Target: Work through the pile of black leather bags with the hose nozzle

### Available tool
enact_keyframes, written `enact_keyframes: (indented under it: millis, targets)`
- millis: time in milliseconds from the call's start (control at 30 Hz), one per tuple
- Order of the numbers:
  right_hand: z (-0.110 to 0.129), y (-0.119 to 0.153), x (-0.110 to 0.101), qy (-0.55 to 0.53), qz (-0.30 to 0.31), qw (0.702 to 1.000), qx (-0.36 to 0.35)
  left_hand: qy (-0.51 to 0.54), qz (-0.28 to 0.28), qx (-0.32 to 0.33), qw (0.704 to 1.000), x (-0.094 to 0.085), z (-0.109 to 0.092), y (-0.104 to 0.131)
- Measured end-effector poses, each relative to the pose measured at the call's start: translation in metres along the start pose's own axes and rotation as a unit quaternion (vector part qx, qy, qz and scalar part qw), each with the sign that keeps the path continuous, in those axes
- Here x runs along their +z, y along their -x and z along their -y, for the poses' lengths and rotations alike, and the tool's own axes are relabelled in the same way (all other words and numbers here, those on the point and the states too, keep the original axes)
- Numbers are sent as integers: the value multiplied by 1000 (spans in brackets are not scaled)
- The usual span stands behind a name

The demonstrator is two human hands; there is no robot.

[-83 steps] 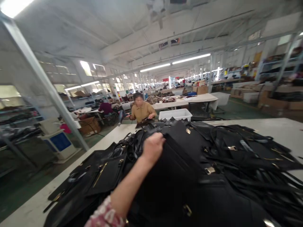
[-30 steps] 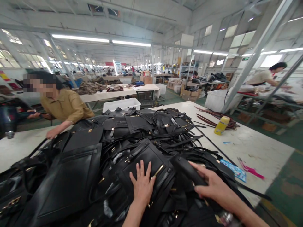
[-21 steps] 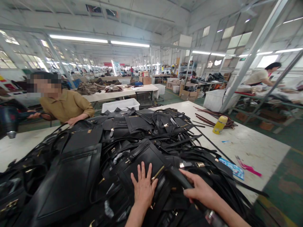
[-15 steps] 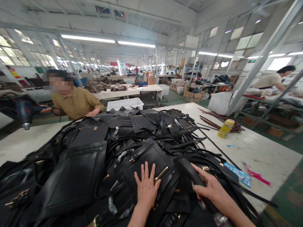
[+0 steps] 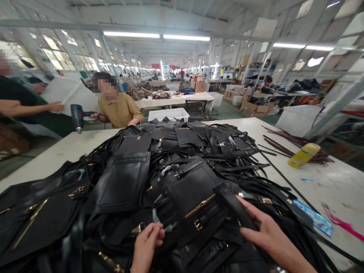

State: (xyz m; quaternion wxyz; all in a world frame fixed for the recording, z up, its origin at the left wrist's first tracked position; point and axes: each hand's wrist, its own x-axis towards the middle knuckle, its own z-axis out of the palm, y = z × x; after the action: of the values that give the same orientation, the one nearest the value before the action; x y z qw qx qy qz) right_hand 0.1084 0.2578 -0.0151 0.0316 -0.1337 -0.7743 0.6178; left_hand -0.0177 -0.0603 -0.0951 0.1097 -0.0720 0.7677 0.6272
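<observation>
A heap of black leather bags with gold zips and buckles spreads in front of me. My left hand is closed, fingertips pinched together, low over the heap beside a bit of clear plastic wrap. Whatever its fingers hold is too small to make out. My right hand is wrapped around a black heat gun, whose lower part is mostly hidden by the hand and the frame edge. Just left of the gun lies a bag with a gold zip.
Across the table, a co-worker holds another heat gun. A second person carries a white bin at far left. On the right lie a yellow bottle, brown straps, a blue packet and pink-handled snips.
My left hand has lifted off the bag where it lay flat and spread, moved left and lower, and closed its fingers. The view has turned left. A person with a white bin has appeared.
</observation>
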Motion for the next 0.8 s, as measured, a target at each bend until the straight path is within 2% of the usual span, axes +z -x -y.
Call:
enact_keyframes:
  millis: [33, 100, 167, 233, 300, 400, 533, 633, 733, 800]
  targets:
    - [2, 8, 4, 15, 39, 999, 1, 43, 11, -69, 997, -3, 18, 11]
    - [4, 21, 17, 42, 113, 993, 6, 160, 8, -173, 972, 2, 48, 28]
    - [3, 28, 33, 65, 168, 984, 4, 304, -35, -221, 926, 14, 64, 36]
    - [1, 30, 49, 87, 196, 977, 0, 425, -74, -240, 869, 27, 67, 37]
    - [-3, 28, 66, 112, 212, 971, -1, 498, -97, -260, 822, 35, 62, 34]
    - [-8, 21, 89, 139, 231, 963, -4, 541, -130, -268, 787, 40, 54, 28]
    - [-2, 14, 108, 126, 230, 965, -13, 549, -128, -258, 785, 45, 50, 19]
    - [14, 7, 106, 68, 202, 977, -13, 542, -107, -251, 795, 48, 49, 15]
    - [34, -12, 99, 24, 180, 983, -28, 507, -125, -218, 824, 51, 50, 16]
    - [45, -31, 98, 18, 180, 983, -33, 444, -144, -203, 861, 53, 53, 23]
